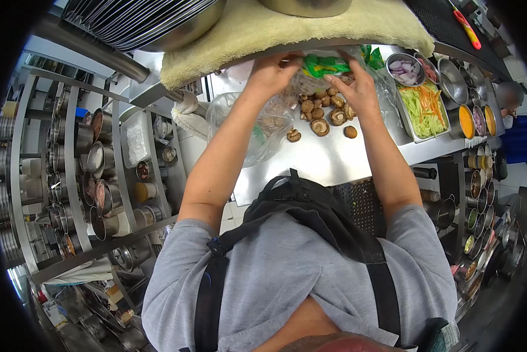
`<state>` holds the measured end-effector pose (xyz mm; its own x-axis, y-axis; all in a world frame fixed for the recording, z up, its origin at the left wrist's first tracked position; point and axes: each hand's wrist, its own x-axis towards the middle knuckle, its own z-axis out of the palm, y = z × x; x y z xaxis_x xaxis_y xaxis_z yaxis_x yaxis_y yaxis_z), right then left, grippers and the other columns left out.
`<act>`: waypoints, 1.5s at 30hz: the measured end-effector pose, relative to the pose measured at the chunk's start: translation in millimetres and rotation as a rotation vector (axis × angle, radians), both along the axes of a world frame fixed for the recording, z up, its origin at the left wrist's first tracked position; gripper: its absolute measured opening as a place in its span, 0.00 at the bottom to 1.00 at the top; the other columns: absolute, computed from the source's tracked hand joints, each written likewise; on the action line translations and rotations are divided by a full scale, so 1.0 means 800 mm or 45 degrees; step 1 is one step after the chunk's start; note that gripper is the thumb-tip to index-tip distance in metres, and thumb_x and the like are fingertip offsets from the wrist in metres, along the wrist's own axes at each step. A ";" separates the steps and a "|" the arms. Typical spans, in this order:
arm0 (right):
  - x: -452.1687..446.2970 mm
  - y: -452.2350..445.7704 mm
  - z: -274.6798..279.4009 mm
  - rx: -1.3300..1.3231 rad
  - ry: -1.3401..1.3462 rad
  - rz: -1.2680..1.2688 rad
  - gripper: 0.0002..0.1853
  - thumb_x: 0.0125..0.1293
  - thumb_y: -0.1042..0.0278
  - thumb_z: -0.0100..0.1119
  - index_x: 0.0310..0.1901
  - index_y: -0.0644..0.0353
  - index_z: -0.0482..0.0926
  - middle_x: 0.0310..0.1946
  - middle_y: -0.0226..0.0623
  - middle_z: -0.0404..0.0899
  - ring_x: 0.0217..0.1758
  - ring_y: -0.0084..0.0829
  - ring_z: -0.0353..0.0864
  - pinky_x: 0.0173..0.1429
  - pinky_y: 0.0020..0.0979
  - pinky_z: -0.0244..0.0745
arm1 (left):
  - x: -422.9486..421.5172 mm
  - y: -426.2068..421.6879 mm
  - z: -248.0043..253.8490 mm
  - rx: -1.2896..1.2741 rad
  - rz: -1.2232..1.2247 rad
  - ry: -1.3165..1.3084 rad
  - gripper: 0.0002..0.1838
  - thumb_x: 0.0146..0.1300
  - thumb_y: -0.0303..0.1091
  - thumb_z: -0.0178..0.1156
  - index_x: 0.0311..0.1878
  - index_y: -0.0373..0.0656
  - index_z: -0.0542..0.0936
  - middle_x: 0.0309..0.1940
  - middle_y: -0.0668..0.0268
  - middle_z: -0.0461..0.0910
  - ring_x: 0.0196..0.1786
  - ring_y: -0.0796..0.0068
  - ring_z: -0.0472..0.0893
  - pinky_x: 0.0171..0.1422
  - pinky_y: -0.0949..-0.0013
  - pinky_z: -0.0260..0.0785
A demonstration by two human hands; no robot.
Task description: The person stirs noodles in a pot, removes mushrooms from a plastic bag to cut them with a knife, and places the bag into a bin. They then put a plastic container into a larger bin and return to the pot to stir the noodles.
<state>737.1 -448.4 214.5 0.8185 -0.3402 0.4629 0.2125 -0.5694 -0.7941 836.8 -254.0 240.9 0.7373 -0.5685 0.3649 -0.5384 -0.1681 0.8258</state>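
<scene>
Several brown mushrooms (pixel 320 127) lie loose on the steel counter (pixel 298 162), close below my hands. Above them is a clear plastic bag with a green printed part (pixel 325 66). My left hand (pixel 273 75) is closed on the bag's left side, its fingertips partly hidden under the shelf edge. On the other side, my right hand (pixel 357 87) grips the bag between thumb and fingers. A second crumpled clear bag (pixel 234 132) rests on the counter to the left of the mushrooms.
To the right stand a tray of shredded vegetables (pixel 426 111) and a bowl of cut onion (pixel 405 70). A towel-covered shelf (pixel 240 47) overhangs the counter. A rack of pots (pixel 69 170) stands at left. Another person (pixel 519 132) is at far right.
</scene>
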 end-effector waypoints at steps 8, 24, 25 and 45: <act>-0.025 -0.075 0.004 0.379 -0.152 -0.146 0.10 0.61 0.71 0.63 0.41 0.67 0.79 0.33 0.38 0.82 0.36 0.22 0.81 0.38 0.24 0.74 | -0.019 0.052 0.000 -0.182 -0.084 0.162 0.16 0.64 0.29 0.60 0.54 0.35 0.75 0.49 0.60 0.79 0.54 0.70 0.77 0.58 0.69 0.69; -0.064 -0.205 -0.148 -0.539 0.375 -0.516 0.12 0.59 0.76 0.54 0.45 0.61 0.78 0.44 0.52 0.78 0.48 0.53 0.77 0.51 0.44 0.72 | -0.115 0.178 -0.037 -0.188 0.218 0.733 0.14 0.64 0.23 0.58 0.53 0.33 0.75 0.46 0.60 0.80 0.53 0.71 0.79 0.58 0.71 0.68; -0.065 -0.205 -0.155 -0.551 0.526 -0.405 0.13 0.58 0.77 0.54 0.45 0.60 0.78 0.46 0.51 0.78 0.51 0.52 0.76 0.54 0.43 0.72 | -0.116 0.184 -0.036 -0.177 0.223 0.686 0.14 0.64 0.25 0.58 0.53 0.34 0.75 0.46 0.61 0.80 0.52 0.71 0.79 0.56 0.71 0.69; -0.147 -0.036 -0.100 -0.351 -0.090 -0.291 0.26 0.56 0.83 0.56 0.59 0.63 0.71 0.61 0.47 0.70 0.65 0.44 0.69 0.66 0.37 0.64 | -0.146 0.212 -0.046 0.265 0.290 0.455 0.12 0.61 0.27 0.59 0.44 0.30 0.80 0.42 0.54 0.82 0.45 0.65 0.82 0.52 0.68 0.72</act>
<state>619.5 -477.4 134.9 0.6987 -0.3648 0.6154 0.1040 -0.7993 -0.5919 720.0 -84.0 204.2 0.9104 -0.4119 -0.0389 -0.1568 -0.4305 0.8889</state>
